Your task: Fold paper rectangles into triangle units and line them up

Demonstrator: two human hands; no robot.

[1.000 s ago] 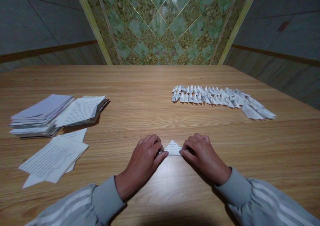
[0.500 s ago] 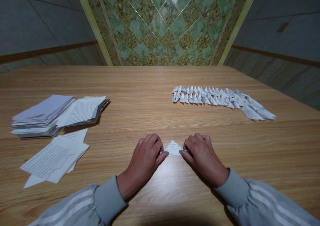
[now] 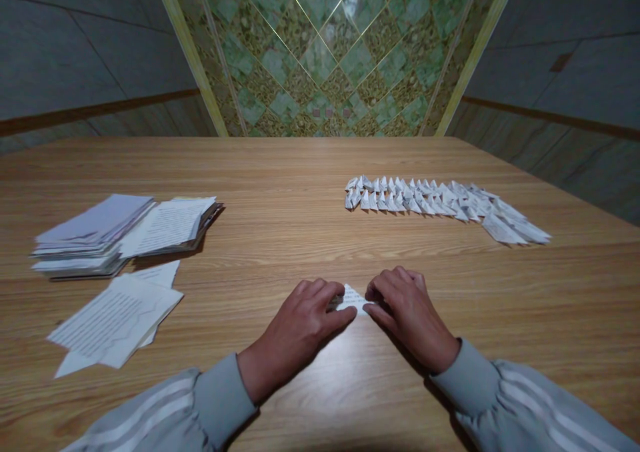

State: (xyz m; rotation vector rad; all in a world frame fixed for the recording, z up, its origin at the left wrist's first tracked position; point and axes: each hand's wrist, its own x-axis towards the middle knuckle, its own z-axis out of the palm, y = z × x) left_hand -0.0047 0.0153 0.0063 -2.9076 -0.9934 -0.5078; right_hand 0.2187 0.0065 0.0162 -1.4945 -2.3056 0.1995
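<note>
Between my two hands, on the tabletop, lies a small triangle of folded paper (image 3: 353, 297) with print on it, its point facing away from me. My left hand (image 3: 310, 319) pinches it from the left, the thumb along the near edge and the fingers over its left side. At the right corner my right hand (image 3: 404, 312) has its thumb and curled fingers closed on the paper. Both lower corners are hidden by the fingers.
A wooden table (image 3: 280, 232) spreads out ahead. Rows of folded paper pieces (image 3: 420, 197) stand at the back right. On the left are stacks of paper (image 3: 100, 222), with loose written sheets (image 3: 115, 315) in front. A tiled wall (image 3: 320, 52) rises behind.
My left hand has slid right along the folded paper, covering more of its left side. My right hand stays nearly in place. The view has shifted slightly.
</note>
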